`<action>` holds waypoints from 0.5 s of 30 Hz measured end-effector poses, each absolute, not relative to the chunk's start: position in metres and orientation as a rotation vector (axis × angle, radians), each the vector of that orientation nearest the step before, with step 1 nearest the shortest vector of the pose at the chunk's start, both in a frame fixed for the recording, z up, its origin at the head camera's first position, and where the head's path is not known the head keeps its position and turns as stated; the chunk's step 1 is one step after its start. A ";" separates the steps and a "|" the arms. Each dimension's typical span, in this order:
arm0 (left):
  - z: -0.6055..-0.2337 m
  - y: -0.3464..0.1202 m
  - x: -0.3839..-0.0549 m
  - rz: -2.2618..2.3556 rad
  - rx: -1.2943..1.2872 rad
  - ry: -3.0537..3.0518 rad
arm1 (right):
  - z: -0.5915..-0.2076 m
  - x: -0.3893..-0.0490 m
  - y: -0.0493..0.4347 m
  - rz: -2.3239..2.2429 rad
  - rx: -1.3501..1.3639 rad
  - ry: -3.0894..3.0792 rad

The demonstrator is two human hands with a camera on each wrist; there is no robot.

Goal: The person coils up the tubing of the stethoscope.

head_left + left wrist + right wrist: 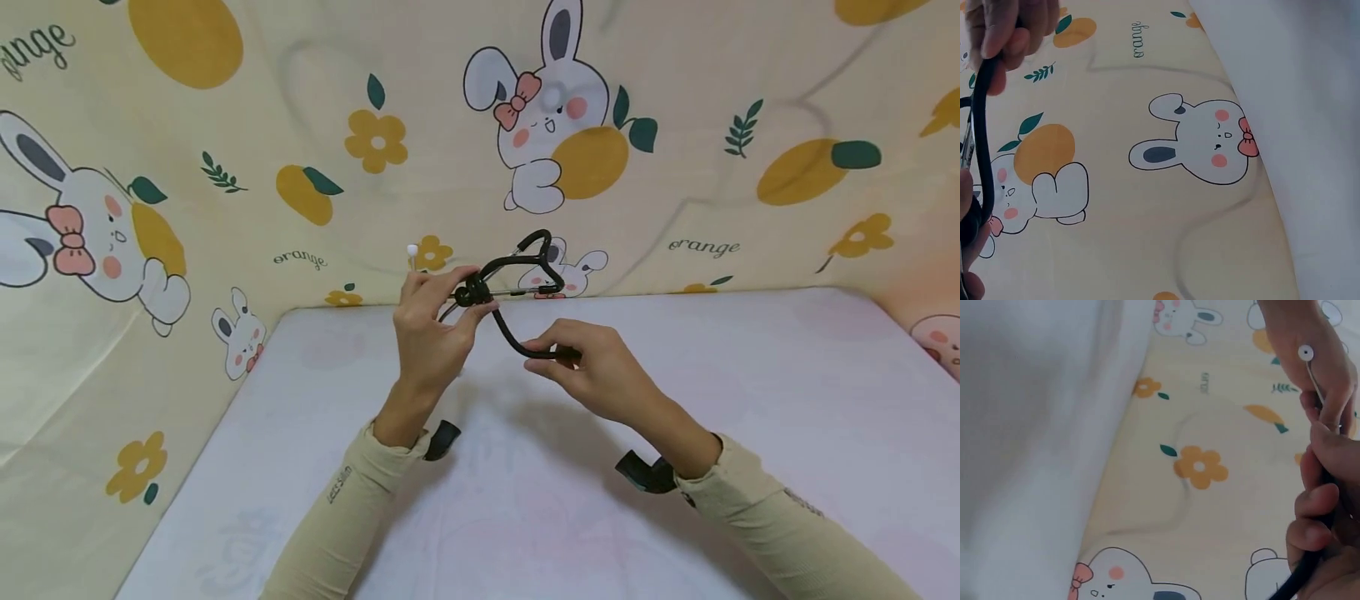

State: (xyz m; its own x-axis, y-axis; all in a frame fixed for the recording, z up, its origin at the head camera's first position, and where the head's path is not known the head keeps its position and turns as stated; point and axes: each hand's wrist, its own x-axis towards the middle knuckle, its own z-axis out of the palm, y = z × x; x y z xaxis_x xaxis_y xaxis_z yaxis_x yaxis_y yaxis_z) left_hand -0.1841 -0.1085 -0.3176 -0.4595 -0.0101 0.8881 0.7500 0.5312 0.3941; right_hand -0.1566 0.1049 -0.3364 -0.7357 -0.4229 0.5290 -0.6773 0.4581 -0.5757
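A black stethoscope (pixel 512 335) is held up in front of me, its tubing looped and bunched together. Between thumb and fingers, my left hand (pixel 433 329) pinches the bunched part at the left. One white eartip (pixel 1305 352) on a thin metal tube sticks out past the left hand. My right hand (pixel 592 362) grips a length of the black tubing lower down and to the right. In the left wrist view the tubing (pixel 982 144) runs between the two hands. Fingers hide the rest of the stethoscope, and its chest piece cannot be made out.
Below the hands lies a table with a white cover (pixel 525 517). Behind it hangs a cream cloth (pixel 420 200) printed with rabbits, oranges and flowers, which also lines the sides. Dark straps (pixel 647 473) sit at both wrists.
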 end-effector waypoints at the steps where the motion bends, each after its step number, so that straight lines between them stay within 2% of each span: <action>1: -0.318 -0.109 -0.184 -1.015 -0.604 -1.847 | -0.335 -0.156 0.105 1.148 0.934 -2.374; 15: -0.324 -0.109 -0.187 -0.776 -0.636 -1.934 | -0.333 -0.150 0.103 1.070 0.943 -2.252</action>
